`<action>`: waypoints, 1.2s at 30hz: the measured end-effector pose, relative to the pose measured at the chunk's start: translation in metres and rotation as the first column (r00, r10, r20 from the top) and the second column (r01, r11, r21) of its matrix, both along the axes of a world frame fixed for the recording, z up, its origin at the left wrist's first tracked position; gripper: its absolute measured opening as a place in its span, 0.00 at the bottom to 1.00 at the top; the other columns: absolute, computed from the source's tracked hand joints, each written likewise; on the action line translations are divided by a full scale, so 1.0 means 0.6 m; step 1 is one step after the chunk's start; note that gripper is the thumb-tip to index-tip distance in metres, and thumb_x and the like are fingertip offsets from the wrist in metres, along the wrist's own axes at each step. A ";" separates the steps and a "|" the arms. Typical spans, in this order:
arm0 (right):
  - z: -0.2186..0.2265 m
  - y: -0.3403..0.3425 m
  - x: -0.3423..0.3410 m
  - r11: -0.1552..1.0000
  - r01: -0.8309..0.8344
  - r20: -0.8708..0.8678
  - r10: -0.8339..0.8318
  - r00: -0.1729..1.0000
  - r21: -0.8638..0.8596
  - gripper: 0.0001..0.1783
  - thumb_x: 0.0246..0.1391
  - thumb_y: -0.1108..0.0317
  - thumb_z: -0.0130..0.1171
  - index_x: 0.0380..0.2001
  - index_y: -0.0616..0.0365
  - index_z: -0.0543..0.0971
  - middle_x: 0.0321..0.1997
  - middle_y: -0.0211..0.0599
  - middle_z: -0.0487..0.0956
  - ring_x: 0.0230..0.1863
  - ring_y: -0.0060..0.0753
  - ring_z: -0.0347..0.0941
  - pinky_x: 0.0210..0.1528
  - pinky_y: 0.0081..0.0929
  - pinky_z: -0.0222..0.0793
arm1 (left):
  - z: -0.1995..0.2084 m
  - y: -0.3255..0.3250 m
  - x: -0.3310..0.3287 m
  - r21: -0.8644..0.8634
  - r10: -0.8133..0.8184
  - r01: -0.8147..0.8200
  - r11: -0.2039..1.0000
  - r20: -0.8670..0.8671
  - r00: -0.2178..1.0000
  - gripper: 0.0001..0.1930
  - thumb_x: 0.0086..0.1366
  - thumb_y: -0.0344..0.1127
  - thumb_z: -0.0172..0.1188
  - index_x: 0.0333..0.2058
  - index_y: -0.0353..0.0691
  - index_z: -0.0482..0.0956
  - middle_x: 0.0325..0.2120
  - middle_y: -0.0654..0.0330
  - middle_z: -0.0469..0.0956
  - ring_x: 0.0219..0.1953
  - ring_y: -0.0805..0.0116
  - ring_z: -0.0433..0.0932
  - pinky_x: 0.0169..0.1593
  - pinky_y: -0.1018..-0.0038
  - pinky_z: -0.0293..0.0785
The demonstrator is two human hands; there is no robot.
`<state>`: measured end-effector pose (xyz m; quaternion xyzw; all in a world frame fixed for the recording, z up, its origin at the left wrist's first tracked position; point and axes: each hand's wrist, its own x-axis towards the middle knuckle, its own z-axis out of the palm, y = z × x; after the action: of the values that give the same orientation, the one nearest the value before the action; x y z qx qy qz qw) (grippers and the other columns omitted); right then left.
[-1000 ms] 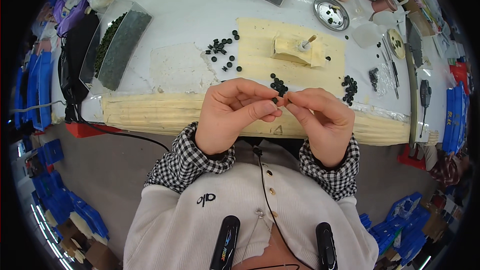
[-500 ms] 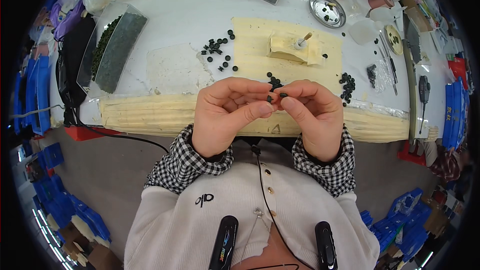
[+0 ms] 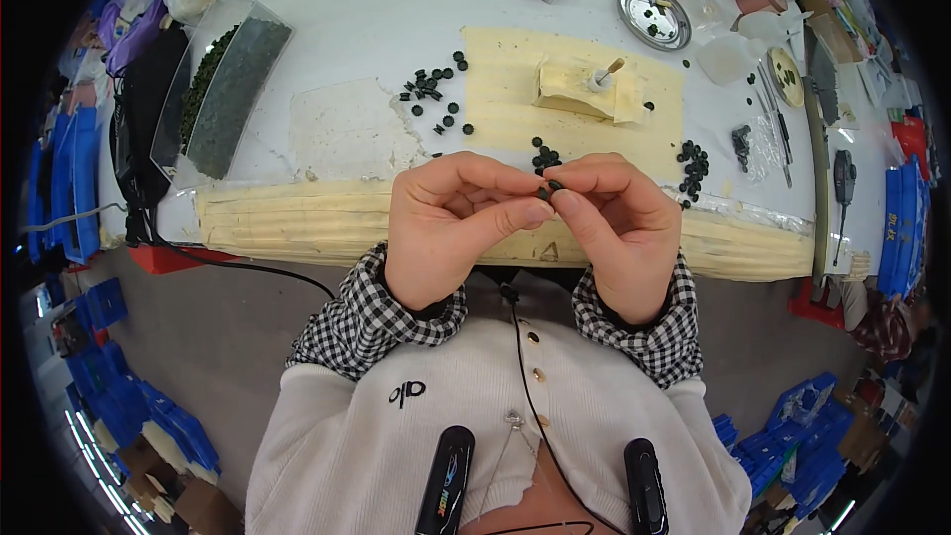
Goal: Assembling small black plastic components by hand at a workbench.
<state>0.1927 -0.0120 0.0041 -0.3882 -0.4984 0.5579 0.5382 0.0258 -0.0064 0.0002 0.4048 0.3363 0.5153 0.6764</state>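
Observation:
Over the front edge of the table, my left hand (image 3: 441,228) pinches a small dark green piece (image 3: 543,194) between thumb and forefinger. My right hand (image 3: 622,233) is closed the same way on a small black round piece (image 3: 556,184). The two pieces meet or nearly meet at the fingertips; whether they are joined cannot be seen. Just beyond my fingers lies a small heap of black ridged wheel-like pieces (image 3: 545,156). More black wheel-like pieces (image 3: 421,89) are scattered to the left, and another group of black pieces (image 3: 692,170) lies to the right.
A masking-tape-covered block (image 3: 575,94) with a short upright stick stands on a taped patch. Left is a clear bin (image 3: 238,99) of small dark green parts. To the right are a round metal dish (image 3: 654,16), a yellowish dish (image 3: 786,76) and slim tools (image 3: 776,119).
My hands have come slightly closer together, bringing the two small pieces from apart to touching or nearly touching. The table scene has shifted slightly in view.

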 end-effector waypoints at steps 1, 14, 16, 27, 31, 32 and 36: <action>0.000 0.000 -0.001 0.999 0.014 0.034 -0.015 0.999 0.030 0.09 0.48 0.83 0.57 0.36 0.67 0.76 0.37 0.38 0.77 0.40 0.24 0.74 0.43 0.19 0.70 | -0.001 0.000 0.000 0.000 0.005 -0.005 1.000 0.000 1.000 0.08 0.54 0.19 0.61 0.35 0.28 0.76 0.31 0.52 0.79 0.34 0.71 0.79 0.41 0.78 0.77; -0.006 -0.006 -0.005 0.982 0.067 0.153 -0.094 0.984 0.176 0.11 0.45 0.84 0.58 0.35 0.65 0.79 0.39 0.43 0.77 0.41 0.31 0.73 0.43 0.22 0.69 | 0.004 0.001 0.003 -0.022 0.059 -0.060 0.998 -0.017 0.998 0.08 0.53 0.18 0.61 0.34 0.30 0.76 0.30 0.52 0.79 0.31 0.70 0.79 0.37 0.78 0.78; -0.006 -0.007 -0.005 0.985 0.061 0.129 -0.082 0.988 0.162 0.12 0.46 0.84 0.57 0.36 0.66 0.79 0.39 0.44 0.77 0.41 0.31 0.73 0.44 0.22 0.69 | 0.007 0.001 0.004 -0.021 0.068 -0.069 0.997 -0.037 0.997 0.08 0.53 0.17 0.60 0.34 0.31 0.75 0.29 0.53 0.79 0.31 0.70 0.79 0.35 0.78 0.77; -0.015 -0.009 0.003 0.997 -0.074 -0.121 0.074 0.990 0.006 0.12 0.50 0.85 0.53 0.40 0.68 0.77 0.45 0.44 0.74 0.44 0.29 0.73 0.46 0.19 0.69 | 0.016 0.001 0.003 0.040 0.067 -0.064 0.997 -0.060 0.996 0.08 0.53 0.16 0.60 0.32 0.31 0.76 0.29 0.53 0.79 0.30 0.70 0.78 0.35 0.78 0.76; -0.017 -0.010 0.004 0.995 -0.082 -0.077 0.086 0.993 0.059 0.12 0.50 0.85 0.53 0.40 0.68 0.77 0.45 0.44 0.74 0.45 0.28 0.72 0.46 0.19 0.69 | 0.020 0.002 0.001 0.028 0.048 -0.046 0.999 -0.062 0.997 0.08 0.52 0.15 0.60 0.32 0.30 0.76 0.29 0.53 0.78 0.30 0.70 0.78 0.35 0.78 0.76; -0.018 -0.008 0.004 0.991 -0.082 -0.044 0.087 0.995 0.109 0.12 0.50 0.85 0.53 0.40 0.68 0.77 0.45 0.44 0.74 0.45 0.28 0.72 0.46 0.19 0.69 | 0.020 0.003 -0.003 -0.022 0.023 -0.024 0.999 -0.047 0.999 0.08 0.52 0.15 0.60 0.32 0.29 0.76 0.29 0.53 0.78 0.30 0.70 0.78 0.35 0.78 0.76; -0.015 -0.010 0.006 0.983 -0.077 0.075 0.065 0.995 0.169 0.12 0.51 0.85 0.53 0.40 0.68 0.77 0.44 0.43 0.74 0.45 0.28 0.72 0.47 0.20 0.69 | 0.019 0.004 -0.008 -0.090 -0.014 0.011 0.996 -0.026 1.000 0.08 0.51 0.14 0.60 0.31 0.28 0.76 0.30 0.52 0.78 0.31 0.70 0.79 0.36 0.78 0.77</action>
<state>0.1960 -0.0178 -0.0051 -0.3415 -0.5766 0.5177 0.5320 0.0209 -0.0042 0.0116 0.3831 0.3655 0.4901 0.6925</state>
